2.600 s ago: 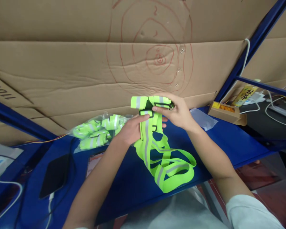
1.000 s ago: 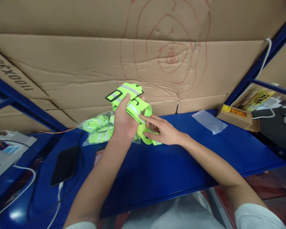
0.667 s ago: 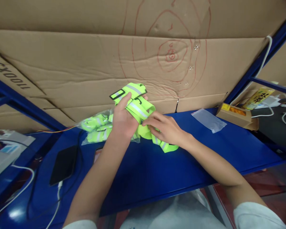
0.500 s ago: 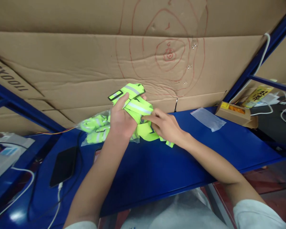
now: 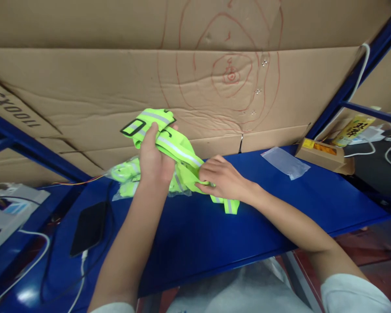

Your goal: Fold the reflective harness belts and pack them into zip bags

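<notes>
My left hand (image 5: 156,158) is closed around a bundled neon-yellow reflective strap (image 5: 179,145) with silver stripes, its thumb pressed on top. A black-edged rectangular patch shows at the strap's upper left end. Fingers pinched, my right hand (image 5: 223,177) grips the strap farther along, and a short end hangs below that hand. The strap is held above the blue table (image 5: 195,234). Behind my left hand lie clear plastic bags (image 5: 125,171) with more neon-yellow straps, partly hidden by the hand and forearm.
A black phone (image 5: 88,228) on a white cable lies at the left, near a white power strip (image 5: 13,208). On the right are an empty clear bag (image 5: 285,163) and an open cardboard box (image 5: 322,154). A cardboard wall (image 5: 117,87) stands behind the table.
My left hand has moved left with the bundled end, away from my right hand. The strap between them is drawn out longer and straighter. My right hand has shifted slightly.
</notes>
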`<state>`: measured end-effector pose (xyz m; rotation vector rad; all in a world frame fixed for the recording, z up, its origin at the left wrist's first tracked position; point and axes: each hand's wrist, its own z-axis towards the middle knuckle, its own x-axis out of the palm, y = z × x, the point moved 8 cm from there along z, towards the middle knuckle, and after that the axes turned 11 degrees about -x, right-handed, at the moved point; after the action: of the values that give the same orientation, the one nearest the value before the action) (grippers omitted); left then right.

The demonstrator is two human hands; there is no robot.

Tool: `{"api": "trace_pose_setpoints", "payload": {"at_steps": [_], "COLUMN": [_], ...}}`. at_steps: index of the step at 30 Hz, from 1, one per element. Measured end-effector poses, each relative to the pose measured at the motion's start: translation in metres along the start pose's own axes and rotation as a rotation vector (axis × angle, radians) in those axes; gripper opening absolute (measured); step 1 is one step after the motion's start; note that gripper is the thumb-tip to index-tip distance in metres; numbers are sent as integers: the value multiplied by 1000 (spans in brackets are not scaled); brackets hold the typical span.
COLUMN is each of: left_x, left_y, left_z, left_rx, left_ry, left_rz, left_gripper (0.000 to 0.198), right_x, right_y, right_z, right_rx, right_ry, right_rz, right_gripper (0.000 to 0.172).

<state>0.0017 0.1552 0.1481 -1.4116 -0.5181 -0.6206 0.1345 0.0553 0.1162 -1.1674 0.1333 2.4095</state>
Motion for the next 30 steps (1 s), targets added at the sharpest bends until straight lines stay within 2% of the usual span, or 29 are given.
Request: {"api": "trace_pose_setpoints", "payload": {"at_steps": [3,6,8,10,13,14,15,17,19,20,22,24,25,26,27,30], "left_x": [-18,-28,-31,-30,-22,-19,-17,-12,-6,-2,8,21,27,32,36,43], "left_y": [0,6,12,17,22,22,20,11,5,4,10,25,35,45,54,72], "left_z": [13,22,23,23,19,17,15,8,0,-3,-10,-20,-27,-35,-43,-57], "left_rx": [42,17,-11,-35,-62,-54,-28,62,117,112,36,-102,-179,-252,-307,-340], "left_ry": [-136,-199,-204,-180,-122,-116,-117,-124,-92,-56,71,278,396,511,606,742], "left_rz": [-50,-91,-94,-77,-22,-5,12,54,123,164,261,385,450,512,566,675], "left_gripper": [15,16,17,16,14,14,15,19,27,29,33,37,39,40,39,35], "right_x": [13,32,43,52,59,58,53,32,4,-12,-53,-98,-114,-123,-125,-106], "right_y": [15,37,52,56,43,40,40,43,37,29,3,-19,-26,-30,-34,-40], "right_z": [0,1,2,-1,-21,-29,-34,-35,-28,-21,-7,-7,-11,-15,-16,-16], "right_rx": [-88,-117,-92,17,283,320,311,206,165,190,275,349,366,370,363,328], "right_ry": [130,234,254,312,530,610,677,733,689,591,211,-224,-370,-440,-429,-135], "right_rz": [-273,-387,-403,-394,-172,-51,71,273,398,443,385,199,116,71,80,304], "right_gripper": [27,29,29,35,57,63,66,59,44,37,30,33,39,47,55,60]}}
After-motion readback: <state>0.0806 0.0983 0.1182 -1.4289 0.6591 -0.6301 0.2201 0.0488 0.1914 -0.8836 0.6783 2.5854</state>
